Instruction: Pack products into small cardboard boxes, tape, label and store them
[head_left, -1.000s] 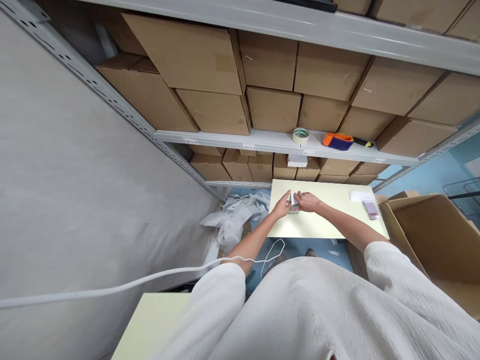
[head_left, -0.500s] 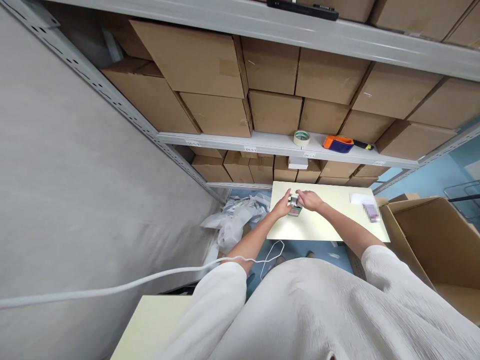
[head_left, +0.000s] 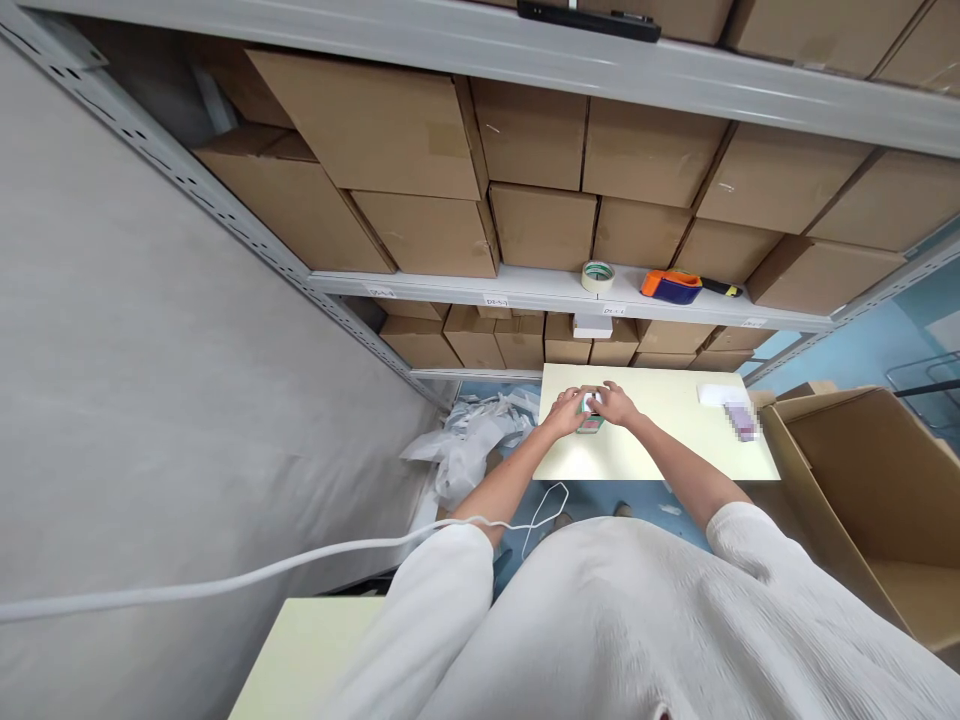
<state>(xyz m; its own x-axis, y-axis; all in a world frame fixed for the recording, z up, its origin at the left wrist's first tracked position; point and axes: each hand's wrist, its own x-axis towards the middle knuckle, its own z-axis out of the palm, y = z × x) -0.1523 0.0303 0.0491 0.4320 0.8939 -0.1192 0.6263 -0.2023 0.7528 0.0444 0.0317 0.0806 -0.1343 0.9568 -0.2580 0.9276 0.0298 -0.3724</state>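
On the pale yellow table (head_left: pixel 645 455), toward its left end, stands a small green box (head_left: pixel 590 426) with a pinkish panel on its front. My left hand (head_left: pixel 568 412) is closed on the box's left side. From the right, my right hand (head_left: pixel 616 405) is bent over the top, its thumb on a white part inside the box's upper end. A brown edge shows behind the fingers. What lies deeper in the box is hidden.
A white item (head_left: pixel 716 394) and a blurred purple pack (head_left: pixel 742 421) lie at the table's right. Beyond is a large open carton (head_left: pixel 847 480). Shelves hold many cartons, a tape roll (head_left: pixel 598 276) and an orange-blue tape dispenser (head_left: pixel 670 286). Plastic wrap (head_left: pixel 465 450) and a white cable (head_left: pixel 300 555) are left.
My right hand has come down and in over the small box, its fingers now over the top. The pale piece that was held up between the hands now sits lower, in the box's upper end.
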